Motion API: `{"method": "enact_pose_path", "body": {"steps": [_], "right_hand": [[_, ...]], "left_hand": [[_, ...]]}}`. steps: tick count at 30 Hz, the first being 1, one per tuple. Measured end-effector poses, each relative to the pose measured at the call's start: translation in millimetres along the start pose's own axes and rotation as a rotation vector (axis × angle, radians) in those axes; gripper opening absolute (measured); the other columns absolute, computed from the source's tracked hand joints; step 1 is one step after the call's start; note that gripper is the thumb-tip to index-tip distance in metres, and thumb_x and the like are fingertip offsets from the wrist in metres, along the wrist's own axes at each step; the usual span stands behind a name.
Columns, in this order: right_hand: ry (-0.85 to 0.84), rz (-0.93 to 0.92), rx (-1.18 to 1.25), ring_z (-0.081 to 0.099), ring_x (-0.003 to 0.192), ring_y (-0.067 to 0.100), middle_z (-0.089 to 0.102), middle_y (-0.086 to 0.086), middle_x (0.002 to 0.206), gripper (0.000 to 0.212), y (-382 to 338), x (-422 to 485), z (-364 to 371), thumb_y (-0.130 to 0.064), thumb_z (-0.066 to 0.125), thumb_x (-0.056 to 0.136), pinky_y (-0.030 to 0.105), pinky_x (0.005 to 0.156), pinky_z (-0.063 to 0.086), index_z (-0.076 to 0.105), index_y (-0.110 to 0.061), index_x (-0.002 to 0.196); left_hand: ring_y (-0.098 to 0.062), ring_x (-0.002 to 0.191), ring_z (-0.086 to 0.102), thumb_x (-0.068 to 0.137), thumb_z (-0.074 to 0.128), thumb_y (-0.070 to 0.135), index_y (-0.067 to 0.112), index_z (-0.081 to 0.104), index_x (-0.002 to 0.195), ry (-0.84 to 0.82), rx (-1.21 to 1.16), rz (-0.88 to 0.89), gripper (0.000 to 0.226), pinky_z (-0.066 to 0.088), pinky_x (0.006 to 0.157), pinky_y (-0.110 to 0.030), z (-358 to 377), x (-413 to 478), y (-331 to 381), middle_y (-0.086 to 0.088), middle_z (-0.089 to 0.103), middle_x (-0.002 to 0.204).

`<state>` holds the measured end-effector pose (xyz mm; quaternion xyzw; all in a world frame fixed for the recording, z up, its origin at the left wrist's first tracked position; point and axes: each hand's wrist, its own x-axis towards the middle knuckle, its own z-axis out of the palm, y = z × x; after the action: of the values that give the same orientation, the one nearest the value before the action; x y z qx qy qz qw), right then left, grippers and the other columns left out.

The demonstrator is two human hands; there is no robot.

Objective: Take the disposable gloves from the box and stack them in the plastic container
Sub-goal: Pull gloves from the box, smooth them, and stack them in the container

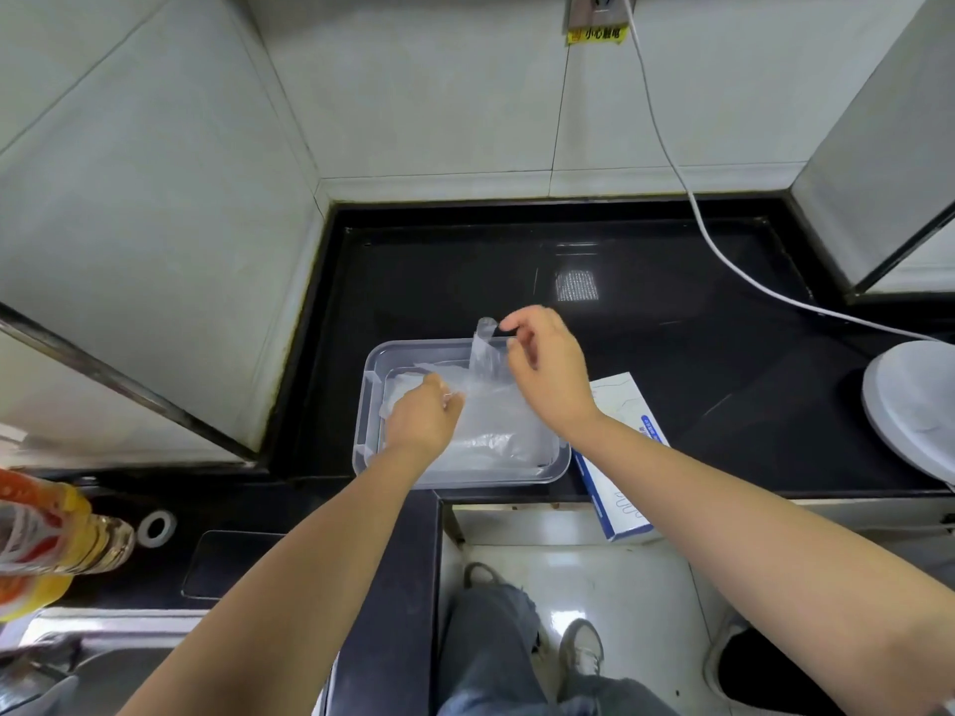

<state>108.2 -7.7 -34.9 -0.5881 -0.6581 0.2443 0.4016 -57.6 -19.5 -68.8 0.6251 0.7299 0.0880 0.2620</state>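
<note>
— Where is the glove now?
— I see one clear glove [484,356] raised over the far rim of the plastic container [480,480]. The right hand [548,366] pinches its top end. The left hand [421,418], over the container, has curled fingers on its lower edge.
— And the box?
— The box [622,503] lies just right of the container. More gloves [498,436] lie flat inside it.

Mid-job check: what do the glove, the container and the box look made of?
Glove: thin clear plastic film, see-through and crinkled. Container: rigid translucent plastic, glossy rim. Box: probably cardboard, white with blue print, sharp folded edges.
</note>
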Motion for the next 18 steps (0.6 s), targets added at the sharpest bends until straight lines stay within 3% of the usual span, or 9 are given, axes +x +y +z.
{"method": "enact_pose_path", "body": {"steps": [3,5,7,11,13,15,17,18], "right_hand": [[-0.301,0.191,-0.021,0.059,0.077,0.014,0.062,0.002,0.094,0.011,2.9,-3.9,19.4,-0.009,0.056,0.095,0.022,0.07,0.05,0.065,-0.012,0.102],[-0.597,0.473,-0.056,0.064,0.092,0.025,0.057,0.005,0.104,0.022,9.7,-9.1,32.2,-0.008,0.054,0.097,0.031,0.075,0.057,0.056,-0.016,0.118],[-0.763,0.63,-0.092,0.061,0.108,0.03,0.051,0.008,0.123,0.045,15.7,-13.3,41.4,-0.009,0.055,0.098,0.032,0.077,0.06,0.042,-0.02,0.139],[-0.835,0.691,-0.178,0.055,0.118,0.03,0.034,0.007,0.151,0.07,24.4,-14.1,54.6,-0.01,0.053,0.098,0.033,0.082,0.06,0.016,-0.027,0.156],[-0.874,0.658,-0.265,0.054,0.12,0.031,0.026,0.008,0.156,0.076,28.6,-14.0,57.1,-0.011,0.052,0.097,0.031,0.081,0.059,0.009,-0.031,0.158],[-0.922,0.621,-0.332,0.051,0.123,0.031,0.015,0.008,0.16,0.08,31.7,-13.3,57.2,-0.012,0.051,0.097,0.029,0.075,0.054,0.004,-0.033,0.158],[-0.954,0.61,-0.376,0.051,0.123,0.031,0.005,0.008,0.162,0.082,34.5,-12.4,57.4,-0.009,0.049,0.096,0.028,0.07,0.051,0.002,-0.034,0.158],[-0.965,0.605,-0.39,0.052,0.123,0.03,0.002,0.008,0.163,0.083,35.1,-11.9,58.0,-0.007,0.049,0.096,0.027,0.068,0.051,0.001,-0.034,0.158]], "left_hand": [[-0.02,0.082,0.06,0.102,0.043,0.035,0.011,0.051,0.118,-0.034,-0.015,-0.056,0.03,0.05,0.071,-0.032,10.5,6.1,2.4,-0.004,0.056,0.085],[-0.021,0.088,0.058,0.102,0.043,0.037,0.012,0.048,0.126,-0.076,0.01,-0.091,0.035,0.051,0.077,-0.033,15.3,7.4,1.0,-0.005,0.055,0.094],[-0.022,0.097,0.057,0.102,0.044,0.039,0.013,0.043,0.135,-0.106,0.012,-0.104,0.042,0.048,0.082,-0.03,17.0,7.8,-3.0,-0.007,0.056,0.106],[-0.026,0.118,0.055,0.096,0.059,0.036,0.012,0.032,0.143,-0.117,0.157,-0.083,0.06,0.047,0.093,-0.03,9.2,4.5,-10.9,-0.011,0.052,0.133],[-0.023,0.116,0.052,0.09,0.067,0.029,0.013,0.042,0.134,0.068,0.368,0.033,0.053,0.045,0.094,-0.028,4.2,0.5,-9.6,-0.008,0.051,0.13],[-0.019,0.106,0.051,0.087,0.066,0.016,0.017,0.054,0.115,0.271,0.375,0.236,0.03,0.041,0.087,-0.025,-0.2,-2.2,-1.5,-0.003,0.054,0.117],[-0.019,0.1,0.054,0.087,0.063,0.008,0.017,0.06,0.103,0.216,0.262,0.366,0.018,0.039,0.079,-0.024,0.4,-2.0,7.5,-0.001,0.057,0.11],[-0.021,0.102,0.057,0.09,0.062,0.011,0.017,0.061,0.106,0.08,0.231,0.351,0.017,0.041,0.079,-0.025,2.6,-1.1,9.9,-0.002,0.058,0.113]]}}
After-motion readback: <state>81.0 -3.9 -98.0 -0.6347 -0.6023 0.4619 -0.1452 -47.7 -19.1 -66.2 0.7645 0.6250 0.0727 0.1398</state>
